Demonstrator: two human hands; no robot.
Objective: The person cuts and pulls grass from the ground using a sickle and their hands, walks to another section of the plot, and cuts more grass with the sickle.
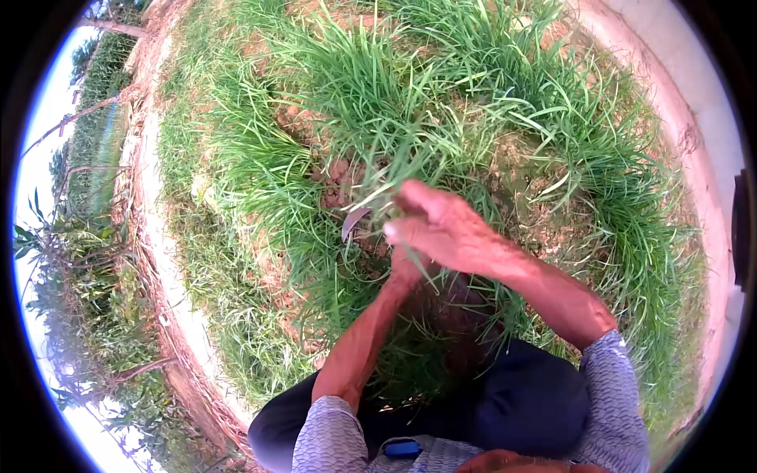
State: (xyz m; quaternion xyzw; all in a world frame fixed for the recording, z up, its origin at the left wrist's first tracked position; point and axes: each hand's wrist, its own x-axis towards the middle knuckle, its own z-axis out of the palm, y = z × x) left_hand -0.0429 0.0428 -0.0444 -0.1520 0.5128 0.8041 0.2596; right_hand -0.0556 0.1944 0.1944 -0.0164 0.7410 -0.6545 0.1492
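My right hand [445,229] reaches in from the right, its thumb and fingers bent around a bunch of grass [384,197] whose loose blades stick out past the fingertips. Directly under it lies my left hand [404,266], which looks closed; its fingers are mostly covered by the right hand, so what it grips is hidden. Just left of both hands a short curved metal blade [356,223], like that of a sickle, pokes out over bare soil; its handle is out of sight. Long green grass [260,169] stands close around the hands.
Tufts of tall grass [505,59] cover the ground ahead, with brown soil [536,205] between them. My bent knees [536,398] are near, below the hands. A pale dirt strip [162,292] runs along the left, beside shrubs [95,284]. A light paved edge [698,150] curves on the right.
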